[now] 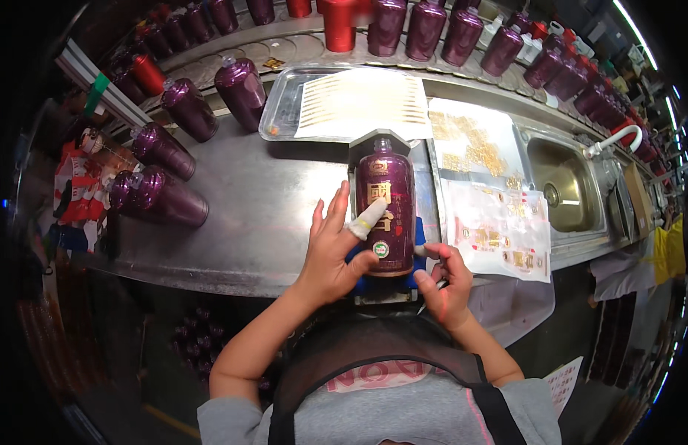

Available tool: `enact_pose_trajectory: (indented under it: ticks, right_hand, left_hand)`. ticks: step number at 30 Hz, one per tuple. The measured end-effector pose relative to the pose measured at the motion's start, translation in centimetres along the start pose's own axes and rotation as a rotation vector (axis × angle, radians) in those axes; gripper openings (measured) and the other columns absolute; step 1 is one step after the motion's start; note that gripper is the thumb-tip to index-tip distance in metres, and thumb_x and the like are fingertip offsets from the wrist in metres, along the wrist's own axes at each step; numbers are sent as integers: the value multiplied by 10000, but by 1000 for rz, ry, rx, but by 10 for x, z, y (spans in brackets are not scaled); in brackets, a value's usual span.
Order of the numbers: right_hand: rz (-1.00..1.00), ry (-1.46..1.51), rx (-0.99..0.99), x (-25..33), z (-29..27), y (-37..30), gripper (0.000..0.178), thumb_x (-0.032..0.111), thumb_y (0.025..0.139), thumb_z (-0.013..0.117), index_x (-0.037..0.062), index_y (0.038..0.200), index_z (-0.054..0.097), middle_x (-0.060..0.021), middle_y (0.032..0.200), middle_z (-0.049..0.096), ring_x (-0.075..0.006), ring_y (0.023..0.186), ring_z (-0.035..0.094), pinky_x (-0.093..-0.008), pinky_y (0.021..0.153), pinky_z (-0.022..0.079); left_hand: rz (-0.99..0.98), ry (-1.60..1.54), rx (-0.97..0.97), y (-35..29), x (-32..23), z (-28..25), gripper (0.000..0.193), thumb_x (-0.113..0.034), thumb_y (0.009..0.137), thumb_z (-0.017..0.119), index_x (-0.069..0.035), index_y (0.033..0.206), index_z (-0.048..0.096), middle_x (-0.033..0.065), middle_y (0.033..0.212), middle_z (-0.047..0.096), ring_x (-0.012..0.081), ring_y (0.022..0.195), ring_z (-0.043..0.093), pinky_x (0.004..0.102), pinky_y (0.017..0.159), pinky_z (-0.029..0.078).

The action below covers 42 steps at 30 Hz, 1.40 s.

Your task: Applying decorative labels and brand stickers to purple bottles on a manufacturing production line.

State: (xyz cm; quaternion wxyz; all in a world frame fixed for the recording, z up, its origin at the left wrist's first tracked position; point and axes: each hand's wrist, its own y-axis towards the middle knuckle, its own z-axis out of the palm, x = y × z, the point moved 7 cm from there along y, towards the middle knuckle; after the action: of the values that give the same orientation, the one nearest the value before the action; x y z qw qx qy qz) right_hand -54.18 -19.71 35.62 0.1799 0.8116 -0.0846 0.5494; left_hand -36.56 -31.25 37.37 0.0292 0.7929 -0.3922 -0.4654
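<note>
A glossy purple bottle (pixel 387 215) with gold lettering and a small round green-and-white sticker lies in a dark holder (pixel 361 152) with blue parts, in front of me. My left hand (pixel 334 248) is open along the bottle's left side. Its index finger, wrapped in a white cover with a yellow band, presses on the bottle's front, and the thumb is at the lower left. Beside the bottle's lower right, my right hand (pixel 449 280) has its fingers curled around a thin pointed tool (pixel 442 283), mostly hidden. A pale cover is on that index fingertip.
Behind the holder, a clear tray (pixel 279 111) bears a white sheet (pixel 362 104) with rows of strips. Sheets of gold stickers (pixel 496 230) lie at the right, before a sink (pixel 558 185). Purple bottles (pixel 240 89) stand at the left; more line the conveyor (pixel 292 41) at the back.
</note>
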Motion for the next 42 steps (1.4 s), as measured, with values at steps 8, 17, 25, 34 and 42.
enact_pose_trajectory:
  ticks: [8, 17, 25, 34, 42]
  right_hand:
    - [-76, -385, 217, 9, 17, 23, 1035, 316, 606, 858, 9, 1427, 309, -176, 1163, 542, -296, 870, 620, -367, 679, 513]
    - [-125, -265, 280, -6, 26, 32, 937, 141, 656, 772, -56, 1438, 294, -235, 1430, 396, -323, 1317, 410, -401, 1097, 312]
    - [-123, 13, 516, 16, 37, -11, 1022, 56, 659, 823, 0, 1479, 216, -184, 1421, 392, -285, 1257, 466, -419, 1054, 397]
    - [-697, -590, 1008, 126, 216, -30, 913, 97, 645, 791, 97, 1445, 349, -157, 1156, 615, -368, 869, 625, -401, 678, 516]
    - [-152, -458, 826, 93, 188, -2, 774, 10, 681, 726, 38, 1401, 443, -92, 1088, 644, -65, 519, 376, -206, 473, 323]
  left_hand:
    - [-429, -724, -632, 59, 62, -35, 210, -179, 938, 578, 13, 916, 661, 79, 786, 671, 129, 778, 632, 264, 719, 482]
    - [-323, -386, -285, 104, 66, 26, 258, -272, 925, 511, -14, 912, 527, 213, 752, 615, 408, 746, 617, 467, 649, 486]
    - [-336, -687, -251, 11, 45, -79, 259, -227, 724, 766, -7, 823, 671, 68, 732, 666, 116, 707, 629, 267, 631, 500]
    - [-452, 264, -568, -243, -29, -284, 114, -28, 748, 711, 20, 810, 628, 47, 812, 576, 133, 751, 558, 263, 700, 444]
    - [-890, 947, -815, -454, 222, -227, 118, -53, 723, 687, -3, 786, 602, 178, 838, 570, 390, 841, 562, 462, 740, 477]
